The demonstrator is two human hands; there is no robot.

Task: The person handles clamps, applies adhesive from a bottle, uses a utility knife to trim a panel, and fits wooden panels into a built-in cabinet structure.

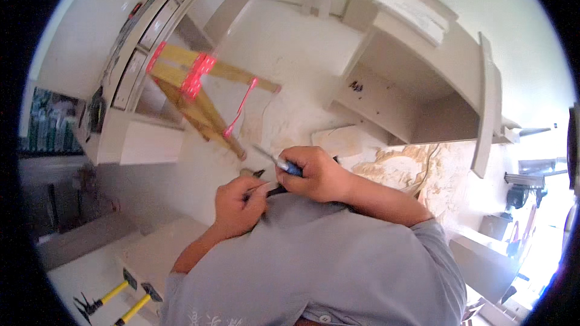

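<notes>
My right hand (317,175) is closed around a blue-handled tool (292,169). Its slim metal shaft points up and to the left, and whether it is a screwdriver or a chisel I cannot tell. Just left of it, my left hand (237,206) is closed, fingertips pinched, in front of my grey shirt. A dark strip (277,191) shows between the two hands; what the left fingers hold is mostly hidden. Both hands are close together, at waist height.
A wooden stepladder (196,87) with pink bindings stands ahead-left, beside a long cabinet with drawers (128,78). Ahead-right is an open cabinet box (411,84) with boards on top. Dusty sheeting (405,166) covers floor. Yellow-handled tools (115,293) lie at lower left.
</notes>
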